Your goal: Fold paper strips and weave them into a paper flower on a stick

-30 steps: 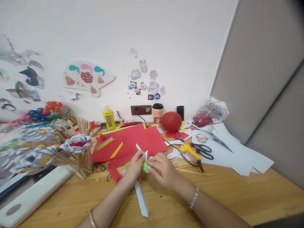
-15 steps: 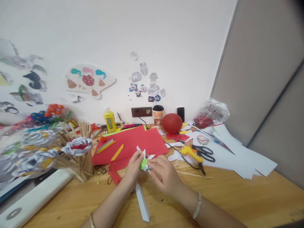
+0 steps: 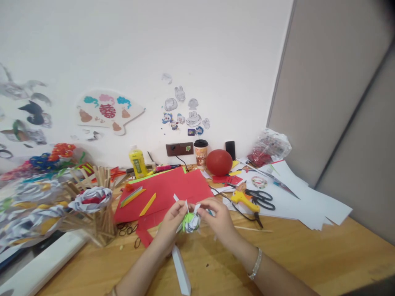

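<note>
Green-and-white paper bundle [image 3: 193,223] is held over our tabletop [image 3: 228,271], left hand [image 3: 170,224] pinching its side, right hand [image 3: 218,218] seemingly pinching a white tip [image 3: 196,208]. We're mid-fold, we reckon; next move needs a steady left hold.

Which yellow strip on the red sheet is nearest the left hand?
The lone yellow strip, lying by itself on the red sheet, is closest to the left hand. The other yellow strip lies farther left, alongside a greyish strip.

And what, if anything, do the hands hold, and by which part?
A green and white paper piece: the left hand grips its left side; the right hand pinches a white strip at its top.
</note>
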A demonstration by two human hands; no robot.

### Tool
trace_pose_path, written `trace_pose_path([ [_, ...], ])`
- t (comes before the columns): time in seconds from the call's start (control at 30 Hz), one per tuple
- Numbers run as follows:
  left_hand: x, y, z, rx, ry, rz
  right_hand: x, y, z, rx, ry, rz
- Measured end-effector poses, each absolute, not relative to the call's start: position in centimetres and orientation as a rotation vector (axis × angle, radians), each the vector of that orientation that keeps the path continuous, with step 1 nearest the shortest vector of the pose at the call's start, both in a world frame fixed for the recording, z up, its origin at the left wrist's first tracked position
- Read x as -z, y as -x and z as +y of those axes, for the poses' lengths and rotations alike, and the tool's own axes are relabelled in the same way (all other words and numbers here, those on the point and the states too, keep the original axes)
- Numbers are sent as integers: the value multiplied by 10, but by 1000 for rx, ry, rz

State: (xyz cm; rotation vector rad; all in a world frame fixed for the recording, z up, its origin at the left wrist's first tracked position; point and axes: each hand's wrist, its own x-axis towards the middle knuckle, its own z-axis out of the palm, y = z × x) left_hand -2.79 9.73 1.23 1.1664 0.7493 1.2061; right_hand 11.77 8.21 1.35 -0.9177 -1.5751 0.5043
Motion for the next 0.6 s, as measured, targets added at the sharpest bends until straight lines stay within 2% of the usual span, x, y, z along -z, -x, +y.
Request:
trace_pose_path([
  [0.27, -27, 44, 97, -1250, -1431, 829, -21, -121, 75, -199, 814, -1718],
  [0.37, -34, 45, 93, -1253, -1695, 872, -21, -121, 74, -109, 798, -1753],
  [0.6, -27, 36, 88, -1447, -2059, 907, -18, -121, 74, 38, 802, -1781],
])
